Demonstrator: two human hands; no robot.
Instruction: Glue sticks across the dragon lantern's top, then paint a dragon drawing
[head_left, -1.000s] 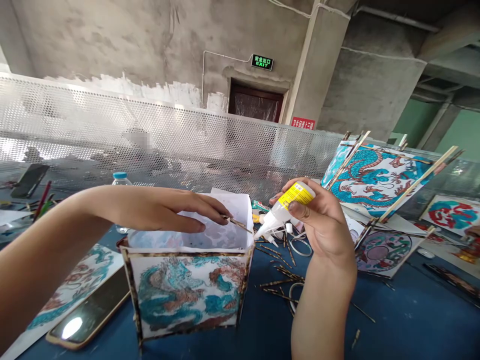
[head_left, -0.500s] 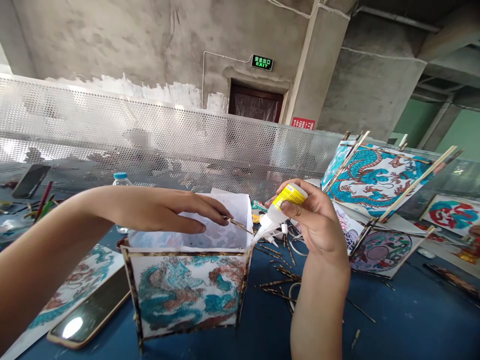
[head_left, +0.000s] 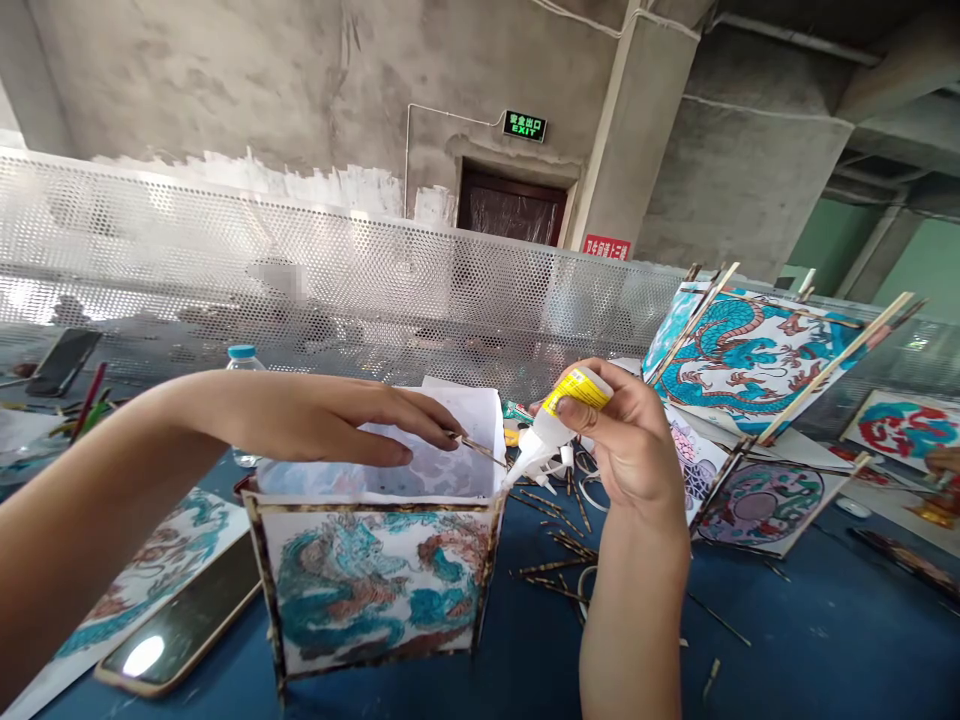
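Note:
My right hand (head_left: pixel 626 425) grips a small white glue bottle (head_left: pixel 551 430) with a yellow label, tipped so its nozzle points down and left. The nozzle's tip meets the top right corner of a box-shaped paper lantern frame (head_left: pixel 375 585), whose front panel carries a teal and brown dragon drawing edged with dark mottled sticks. Stretched across the lantern's open top is my left hand (head_left: pixel 375 420), fingers closed on a thin stick (head_left: pixel 484 450). The stick's far end lies close to the nozzle. My left fingertips are partly hidden.
Loose mottled sticks (head_left: pixel 559 575) lie on the blue table right of the lantern. A phone (head_left: pixel 187 625) rests on a drawing at left, near a blue-capped bottle (head_left: pixel 242 355). Another dragon lantern (head_left: pixel 757 350) stands at right. Behind runs a perforated metal screen (head_left: pixel 360 270).
The glue bottle and my right hand have shifted very slightly left, with the nozzle staying at the corner. My left hand and the lantern look unmoved.

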